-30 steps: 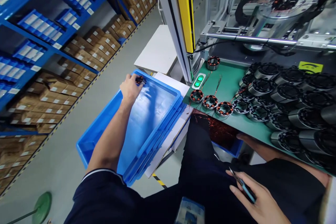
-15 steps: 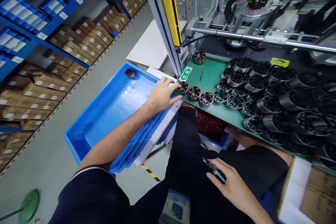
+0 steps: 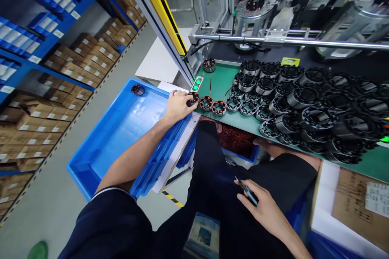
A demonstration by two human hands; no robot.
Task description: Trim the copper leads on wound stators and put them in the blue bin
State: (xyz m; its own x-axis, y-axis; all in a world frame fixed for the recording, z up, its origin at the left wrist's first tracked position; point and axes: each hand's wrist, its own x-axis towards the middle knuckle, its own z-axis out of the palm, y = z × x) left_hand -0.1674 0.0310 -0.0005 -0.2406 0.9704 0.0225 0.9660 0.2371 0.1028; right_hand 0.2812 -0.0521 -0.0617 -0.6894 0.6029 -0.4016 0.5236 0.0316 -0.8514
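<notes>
My left hand (image 3: 178, 106) has its fingers round a copper-wound motor stator (image 3: 193, 98) at the left corner of the green work surface. The hand hides part of that stator. Two more copper-wound stators (image 3: 206, 103) stand beside it in a row, and one stands farther back (image 3: 209, 64). Over my lap, my right hand (image 3: 263, 205) is closed on a small pair of blue-handled cutters (image 3: 249, 195), tips pointing up and left. Left of the work surface, a single stator (image 3: 137, 90) lies in the far corner of a blue tray (image 3: 88, 129).
Many black-ended stators (image 3: 319, 116) crowd the right of the green surface (image 3: 223, 79). A metal rail (image 3: 304, 41) and machine fixtures lie behind. A box of copper wire scraps (image 3: 237, 139) sits underneath. A cardboard box (image 3: 358, 198) is at lower right, shelves (image 3: 60, 48) at left.
The view has shifted to the right, so the bench appears farther left. My left hand has closed further round the end stator. My right hand still holds the cutters.
</notes>
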